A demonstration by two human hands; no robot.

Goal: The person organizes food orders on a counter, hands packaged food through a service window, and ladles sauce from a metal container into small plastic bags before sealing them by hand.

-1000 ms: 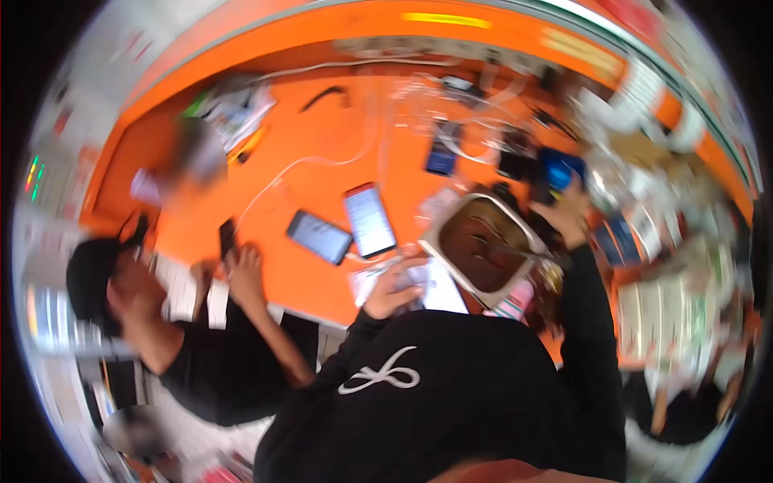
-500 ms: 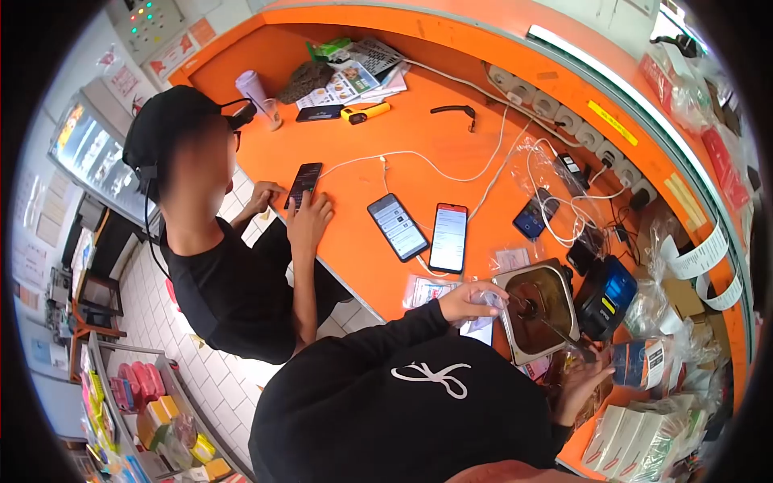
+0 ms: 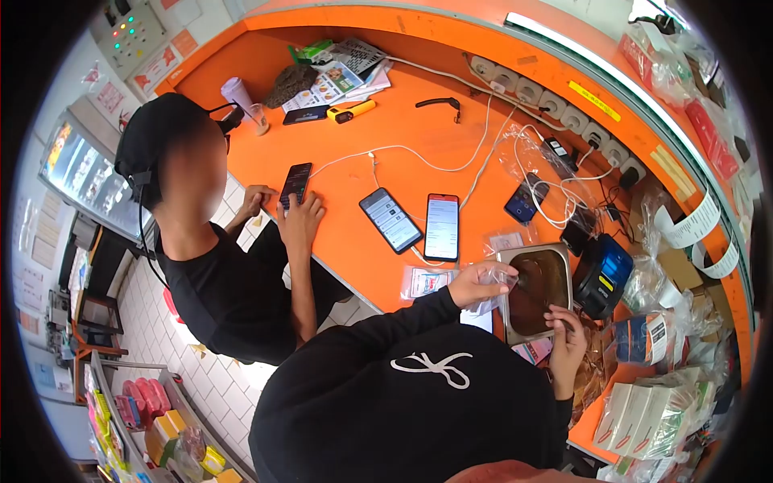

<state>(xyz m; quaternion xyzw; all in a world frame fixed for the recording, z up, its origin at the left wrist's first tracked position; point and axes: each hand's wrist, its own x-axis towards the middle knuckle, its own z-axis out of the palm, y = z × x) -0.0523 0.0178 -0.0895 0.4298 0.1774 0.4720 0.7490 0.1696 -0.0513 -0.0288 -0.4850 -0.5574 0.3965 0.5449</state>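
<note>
"Left hand (image 3: 473, 287)?"
"Fingertips pinched on thin, crinkled clear plastic (image 3: 485, 306), beside the pan (image 3: 568, 274). Limp film; calls for light pressure, I judge."
"Right hand (image 3: 568, 336)?"
"Fingers curled by the pan's near right corner. Any grip: can't tell."
"Pan?"
"Rounded rectangle, shiny metal rim, brown inside. Beyond: boxy black device (image 3: 604, 278), smooth orange worktop (image 3: 378, 129)."

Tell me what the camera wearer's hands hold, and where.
The left hand holds clear plastic; which part is gripped cannot be told. Whether the right hand, by the metal pan, holds anything is unclear.
</note>
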